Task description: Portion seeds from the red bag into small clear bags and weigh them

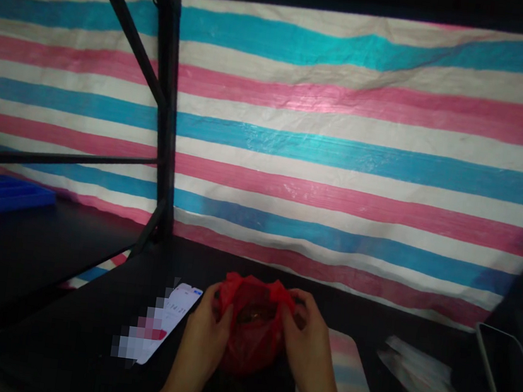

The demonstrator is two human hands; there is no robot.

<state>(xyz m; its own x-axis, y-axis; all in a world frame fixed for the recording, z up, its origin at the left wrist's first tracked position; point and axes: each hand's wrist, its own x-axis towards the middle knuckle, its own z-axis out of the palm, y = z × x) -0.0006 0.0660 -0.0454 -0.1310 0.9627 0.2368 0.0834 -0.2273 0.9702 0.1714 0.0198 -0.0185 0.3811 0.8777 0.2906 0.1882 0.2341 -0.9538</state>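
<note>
A red plastic bag stands on the black tabletop with its mouth pulled wide. My left hand pinches the left side of its rim between thumb and fingers. On the opposite side, my right hand grips the rim the same way. Something dark shows inside the opening, too dim to name. Left of my left hand lies a phone with a lit screen, partly pixelated. Beneath my right forearm is a flat, shiny rounded slab that reflects the striped sheet.
Clear plastic bags lie at the right, near a dark tablet-like device. A blue tray sits on the left shelf. A black metal post with braces rises behind, before a striped plastic sheet.
</note>
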